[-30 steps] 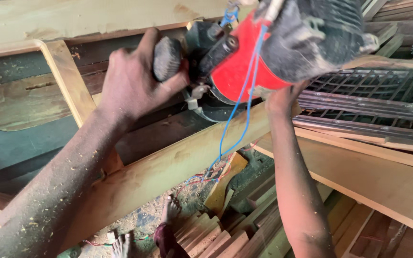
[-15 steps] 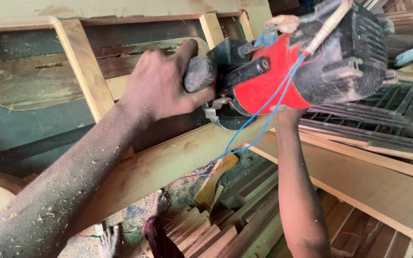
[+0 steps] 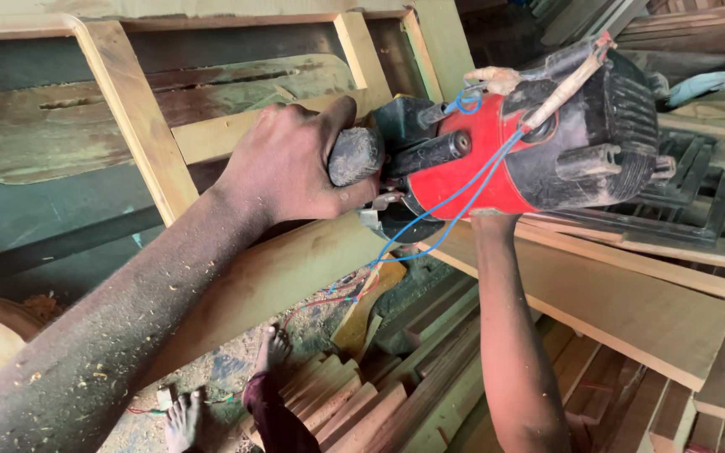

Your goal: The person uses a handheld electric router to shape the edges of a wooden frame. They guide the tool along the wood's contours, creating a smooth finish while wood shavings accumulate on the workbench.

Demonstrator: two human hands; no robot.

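A red and black power tool with a round motor housing sits over a pale wooden frame. My left hand is closed around the tool's dark side knob. My right forearm rises from below to the underside of the tool; that hand is hidden behind the housing. Thin blue wires loop from the housing down toward the floor. Sawdust covers my left arm.
The frame's lower rail runs diagonally under the tool. Flat planks and a dark lattice piece lie at right. Stacked timber offcuts and my bare feet are on the sawdust floor below.
The tool and both arms appear lower and further right in view, and more of the frame's uprights shows at the top. My left hand keeps its hold on the knob.
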